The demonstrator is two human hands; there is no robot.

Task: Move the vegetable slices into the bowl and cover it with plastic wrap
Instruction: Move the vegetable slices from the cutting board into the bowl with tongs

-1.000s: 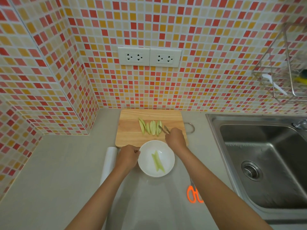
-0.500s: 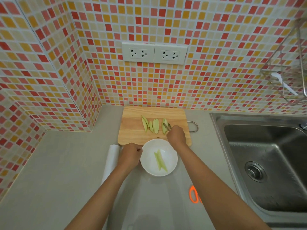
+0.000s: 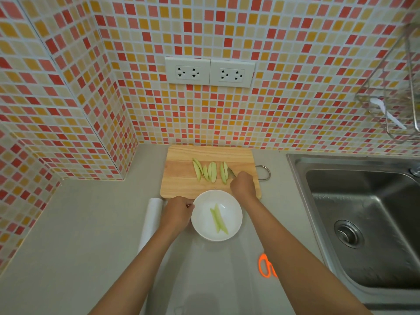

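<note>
Several pale green vegetable slices [image 3: 210,171] lie in a row on the wooden cutting board [image 3: 181,185]. Two more slices [image 3: 218,219] rest inside the white bowl [image 3: 231,205], which stands just in front of the board. My left hand [image 3: 178,212] grips the bowl's left rim. My right hand [image 3: 243,184] is over the board's right part, closed on a small metal utensil [image 3: 230,172] whose tip touches the rightmost slices. A roll of plastic wrap [image 3: 152,221] lies left of the bowl, its clear sheet stretching across the counter under my arms.
Orange-handled scissors [image 3: 266,266] lie on the counter beside my right forearm. A steel sink [image 3: 363,223] fills the right side. A wire rack [image 3: 395,105] hangs on the tiled wall at right, and sockets [image 3: 209,72] sit above the board.
The rightmost slices now sit apart from the others, with a gap between the groups. My right hand has stayed at them with the utensil. My left hand has kept its hold on the bowl.
</note>
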